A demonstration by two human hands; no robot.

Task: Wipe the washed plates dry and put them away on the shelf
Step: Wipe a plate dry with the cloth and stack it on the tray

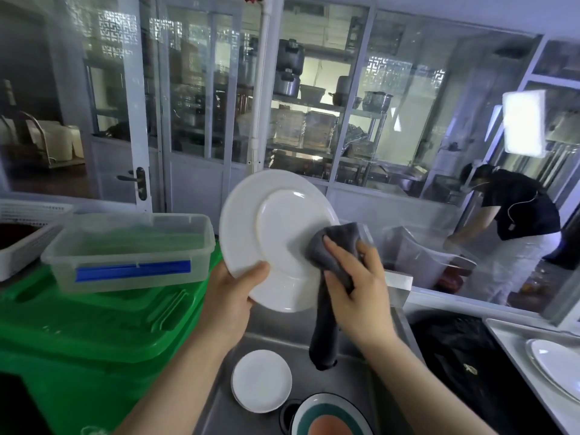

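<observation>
A large white plate (270,221) is held upright above the steel sink (354,381), its underside toward me. My left hand (233,293) grips its lower left rim, thumb on the near face. My right hand (357,284) holds a dark grey cloth (332,255) pressed against the plate's right side; the cloth's tail hangs down into the sink. In the sink lie a small stack of white plates (261,380) and a plate with a green ring and orange centre (329,417).
A green plastic bin (94,328) stands at the left with a clear lidded box (131,246) on top. A white tray (505,337) with an oval white plate (557,362) sits at the right, beside a black bag (455,350). Behind glass, a person (514,221) bends over.
</observation>
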